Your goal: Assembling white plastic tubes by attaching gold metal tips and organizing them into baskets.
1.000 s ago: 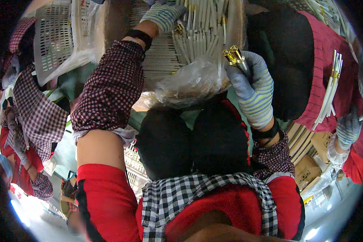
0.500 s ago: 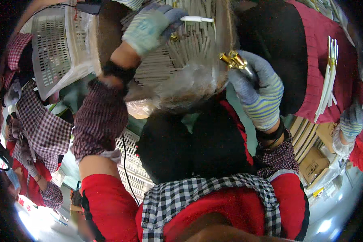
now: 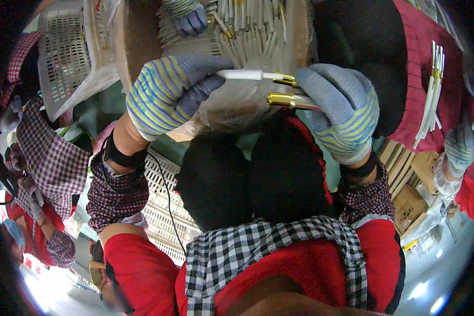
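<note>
My left hand (image 3: pixel 176 92), in a striped knit glove, pinches the thick end of a slim white tube (image 3: pixel 243 75). The tube lies level between my hands, and its thinner right end meets a gold-coloured metal piece (image 3: pixel 284 79) at my right fingertips. My right hand (image 3: pixel 345 110), gloved alike, is closed around some gold-ended pieces. One of them, a gold cylinder (image 3: pixel 280 99), juts out to the left just below the tube. What else lies inside the right palm is hidden by the fingers.
An open carton (image 3: pixel 300 34) ahead holds many white sticks (image 3: pixel 242 45), some with gold ends. Another person's gloved hand (image 3: pixel 189 22) reaches into it. Clear plastic film (image 3: pixel 231 110) hangs over its near edge. A white perforated crate (image 3: pixel 66 58) stands left; co-workers sit on both sides.
My left hand has come back from over the carton with the white tube, down to my right hand. The gold pieces in my right hand now point left. Another gloved hand has entered the carton.
</note>
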The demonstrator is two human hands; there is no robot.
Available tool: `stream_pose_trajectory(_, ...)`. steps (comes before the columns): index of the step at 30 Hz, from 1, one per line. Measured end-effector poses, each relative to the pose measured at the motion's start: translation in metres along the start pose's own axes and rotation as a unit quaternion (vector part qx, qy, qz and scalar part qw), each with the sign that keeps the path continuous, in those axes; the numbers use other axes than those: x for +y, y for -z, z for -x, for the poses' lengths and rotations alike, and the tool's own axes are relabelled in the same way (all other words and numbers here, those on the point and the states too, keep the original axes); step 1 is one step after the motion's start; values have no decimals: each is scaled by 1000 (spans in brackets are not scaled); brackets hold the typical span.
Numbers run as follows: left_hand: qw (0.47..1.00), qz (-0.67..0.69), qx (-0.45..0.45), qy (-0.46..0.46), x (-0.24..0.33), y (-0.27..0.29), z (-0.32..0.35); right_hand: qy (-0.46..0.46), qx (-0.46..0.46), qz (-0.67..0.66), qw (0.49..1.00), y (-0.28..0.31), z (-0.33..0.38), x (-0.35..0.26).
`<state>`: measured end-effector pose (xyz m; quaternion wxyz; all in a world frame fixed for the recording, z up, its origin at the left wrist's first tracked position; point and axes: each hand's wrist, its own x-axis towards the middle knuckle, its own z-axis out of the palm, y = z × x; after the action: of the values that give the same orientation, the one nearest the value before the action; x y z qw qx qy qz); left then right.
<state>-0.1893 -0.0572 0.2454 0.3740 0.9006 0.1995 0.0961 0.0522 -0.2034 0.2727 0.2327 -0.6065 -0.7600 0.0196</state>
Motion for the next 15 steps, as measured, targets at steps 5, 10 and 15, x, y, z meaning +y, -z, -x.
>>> stream_pose_trajectory(5, 1000, 17, 20, 0, -1, 3, 12, -17, -19, -30, 999, 4, 0, -5)
stream_pose_trajectory(10, 999, 47, -13, -7, -3, -1, 15, 49, -32, 7, 998, -2, 0, -4)
stream_pose_trajectory(15, 981, -167, -3, -95, 10, 6, 9, -9, -131, -96, 987, -11, 0, -4)
